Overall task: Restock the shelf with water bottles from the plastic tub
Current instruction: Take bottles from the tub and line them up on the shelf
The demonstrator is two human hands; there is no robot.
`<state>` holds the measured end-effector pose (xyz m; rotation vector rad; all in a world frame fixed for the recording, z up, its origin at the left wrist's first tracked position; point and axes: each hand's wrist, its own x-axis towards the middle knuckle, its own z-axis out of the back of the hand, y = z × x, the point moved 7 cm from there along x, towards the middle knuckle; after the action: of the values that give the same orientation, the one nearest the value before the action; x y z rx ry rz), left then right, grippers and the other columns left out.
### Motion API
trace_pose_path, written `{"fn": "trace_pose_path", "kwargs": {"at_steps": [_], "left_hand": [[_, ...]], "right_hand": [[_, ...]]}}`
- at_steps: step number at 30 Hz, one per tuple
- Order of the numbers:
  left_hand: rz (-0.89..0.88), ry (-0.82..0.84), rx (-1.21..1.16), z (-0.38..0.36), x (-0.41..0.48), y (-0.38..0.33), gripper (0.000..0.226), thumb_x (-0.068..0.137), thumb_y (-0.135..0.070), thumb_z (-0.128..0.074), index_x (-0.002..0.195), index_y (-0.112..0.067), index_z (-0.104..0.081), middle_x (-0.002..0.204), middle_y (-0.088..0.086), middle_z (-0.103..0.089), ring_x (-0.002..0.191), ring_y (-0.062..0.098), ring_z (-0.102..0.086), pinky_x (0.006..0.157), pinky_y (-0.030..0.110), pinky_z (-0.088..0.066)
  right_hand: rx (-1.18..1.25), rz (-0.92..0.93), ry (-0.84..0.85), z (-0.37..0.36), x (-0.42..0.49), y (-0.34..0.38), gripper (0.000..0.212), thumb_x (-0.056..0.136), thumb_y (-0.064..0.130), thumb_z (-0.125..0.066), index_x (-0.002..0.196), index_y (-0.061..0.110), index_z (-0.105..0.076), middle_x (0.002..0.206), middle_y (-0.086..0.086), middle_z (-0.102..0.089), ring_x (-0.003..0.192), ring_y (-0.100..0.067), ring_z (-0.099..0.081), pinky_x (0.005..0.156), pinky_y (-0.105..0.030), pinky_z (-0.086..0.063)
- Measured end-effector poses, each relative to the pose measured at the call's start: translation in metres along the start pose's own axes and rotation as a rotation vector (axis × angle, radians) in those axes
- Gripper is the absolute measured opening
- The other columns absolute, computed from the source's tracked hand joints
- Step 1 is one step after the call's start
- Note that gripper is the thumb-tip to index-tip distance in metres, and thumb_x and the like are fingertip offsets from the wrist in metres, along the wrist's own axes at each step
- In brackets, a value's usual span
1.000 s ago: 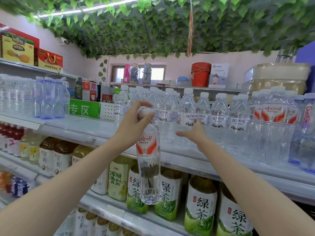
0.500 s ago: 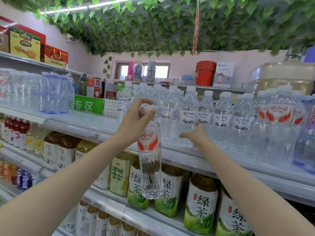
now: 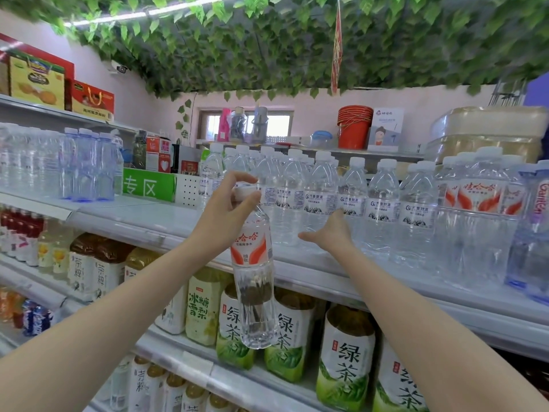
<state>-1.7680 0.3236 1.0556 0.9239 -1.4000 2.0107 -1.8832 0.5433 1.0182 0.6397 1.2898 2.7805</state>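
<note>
My left hand (image 3: 221, 215) pinches the white cap of a clear water bottle (image 3: 254, 278) with a red-and-white label, which hangs upright in front of the shelf edge. My right hand (image 3: 331, 233) reaches onto the white shelf (image 3: 142, 221), fingers spread against the rows of water bottles (image 3: 320, 200) with blue-and-white labels. Beside them at the right stand matching red-labelled bottles (image 3: 478, 209). The plastic tub is out of view.
A bare stretch of shelf lies left of the bottle rows, beside a green sign (image 3: 148, 188). Blue-tinted bottles (image 3: 86, 168) stand further left. Green tea bottles (image 3: 344, 355) fill the shelf below. Leafy vines hang from the ceiling.
My right hand has slid a little lower and rightward along the bottle row. The held bottle stays in front of the shelf edge, barely moved.
</note>
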Motion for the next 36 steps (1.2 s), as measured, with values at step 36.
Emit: {"fn": "trace_pose_path", "kwargs": {"at_steps": [36], "left_hand": [[0.209,-0.375,-0.565,0.01,-0.04,-0.042,0.012,0.092,-0.022,-0.052,0.101,-0.013,-0.053,0.082,-0.004,-0.05,0.074,0.01,-0.049,0.065,0.027,-0.047]], "right_hand": [[0.006,0.363,0.301,0.044,-0.206,0.03,0.071,0.078,0.047,-0.068,0.137,0.024,-0.036,0.114,0.012,-0.054,0.097,-0.002,-0.058,0.08,-0.016,-0.048]]}}
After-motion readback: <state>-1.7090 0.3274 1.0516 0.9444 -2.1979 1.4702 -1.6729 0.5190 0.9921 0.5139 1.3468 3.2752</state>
